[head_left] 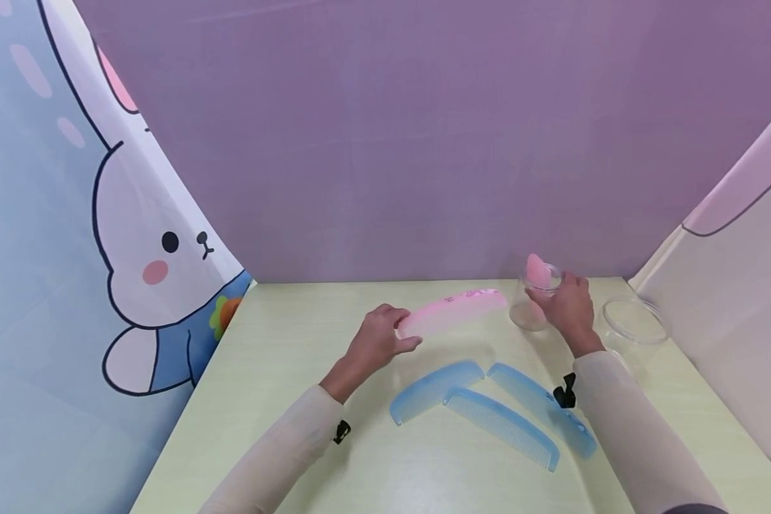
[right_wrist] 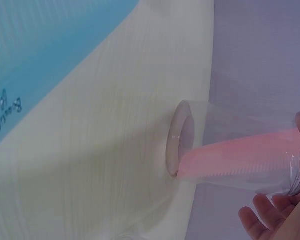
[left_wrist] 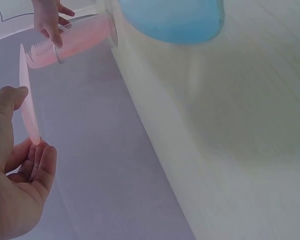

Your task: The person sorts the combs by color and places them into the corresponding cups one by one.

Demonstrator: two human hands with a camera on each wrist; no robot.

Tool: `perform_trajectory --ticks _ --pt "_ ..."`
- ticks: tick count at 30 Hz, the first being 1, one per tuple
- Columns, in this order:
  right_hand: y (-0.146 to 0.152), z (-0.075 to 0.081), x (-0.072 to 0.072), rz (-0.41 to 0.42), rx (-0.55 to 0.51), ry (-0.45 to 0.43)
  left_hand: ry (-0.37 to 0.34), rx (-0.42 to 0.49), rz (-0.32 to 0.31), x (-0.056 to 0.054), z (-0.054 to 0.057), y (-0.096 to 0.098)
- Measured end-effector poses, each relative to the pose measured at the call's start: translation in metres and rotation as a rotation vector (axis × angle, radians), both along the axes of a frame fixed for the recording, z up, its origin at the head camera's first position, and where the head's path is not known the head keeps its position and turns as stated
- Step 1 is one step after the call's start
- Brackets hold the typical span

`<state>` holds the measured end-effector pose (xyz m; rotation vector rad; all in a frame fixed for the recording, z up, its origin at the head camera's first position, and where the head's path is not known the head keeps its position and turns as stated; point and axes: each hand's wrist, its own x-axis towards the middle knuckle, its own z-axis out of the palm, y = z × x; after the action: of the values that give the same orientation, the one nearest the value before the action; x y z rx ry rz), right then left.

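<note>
1. Pink comb point(head_left: 451, 311): held above the table point(head_left: 283, 357), its far end near the clear jar point(head_left: 522, 314). The left hand point(head_left: 375, 335) gripped its near end, thumb on one side and curled fingertips at the other.
2. It looked like thin, light plastic, stiff along the spine, with fine teeth that might snap under a hard squeeze. The smooth face was probably a little slippery, so the spine or the solid end seemed the best hold.
3. The jar stood on the table near the purple backdrop point(head_left: 360, 143), a second pink comb point(right_wrist: 240, 155) leaning inside with its tip above the rim. The right hand point(head_left: 568, 307) gripped the jar about its rim; whether those fingers also touched the inner comb, I could not tell.
4. That comb and the right hand's fingers took up part of the jar's mouth.
5. Three combs lay nearer the person: the left blue comb point(head_left: 437, 389), the middle blue comb point(head_left: 504, 427) and the right blue comb point(head_left: 542, 407), the last partly under the right forearm.
6. Another clear jar point(head_left: 642, 343) stood beyond the right wrist, partly screened by the sleeve point(head_left: 630, 428).
</note>
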<state>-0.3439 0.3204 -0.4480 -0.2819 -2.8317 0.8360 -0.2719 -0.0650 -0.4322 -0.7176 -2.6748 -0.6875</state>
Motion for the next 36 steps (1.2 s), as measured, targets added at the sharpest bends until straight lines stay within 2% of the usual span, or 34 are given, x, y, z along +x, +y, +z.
perform_trajectory --ticks 15,36 --pt "0.0 0.002 0.0 -0.018 -0.025 -0.048 0.013 0.002 -0.009 -0.005 0.005 0.013" --pt "0.001 0.0 -0.001 0.005 0.01 -0.012 -0.057 0.015 -0.004 -0.018 0.015 0.036"
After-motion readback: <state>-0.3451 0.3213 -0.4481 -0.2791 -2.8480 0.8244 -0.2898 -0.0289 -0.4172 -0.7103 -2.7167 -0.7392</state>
